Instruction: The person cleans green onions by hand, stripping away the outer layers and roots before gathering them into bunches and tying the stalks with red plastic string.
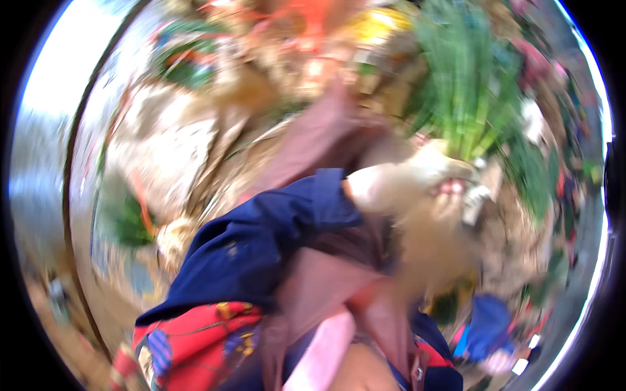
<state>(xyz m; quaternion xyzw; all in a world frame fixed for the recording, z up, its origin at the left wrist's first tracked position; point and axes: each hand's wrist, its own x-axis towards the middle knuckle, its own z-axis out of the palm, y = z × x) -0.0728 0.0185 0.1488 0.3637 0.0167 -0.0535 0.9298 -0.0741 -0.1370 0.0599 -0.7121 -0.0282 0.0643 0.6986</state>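
Observation:
My left arm, in a dark blue sleeve, reaches across to the right. My left hand [417, 171], pale and perhaps gloved, is closed round the lower end of a bunch of spring onions [464, 98]. The long green leaves point up and away, and the whitish root ends lie at the hand. Just below it, my right hand [433, 251] is a brown smear of motion close to the root ends, its fingers too blurred to read. Another green bunch [531, 176] of similar leaves lies to the right.
A pale sack [166, 153] lies at the left, with tied greens [189, 65] behind it and more greens [127, 218] nearer. At the far side are a blurred yellow thing [378, 26] and orange-red shapes. Another person's blue clothing [486, 326] shows at lower right.

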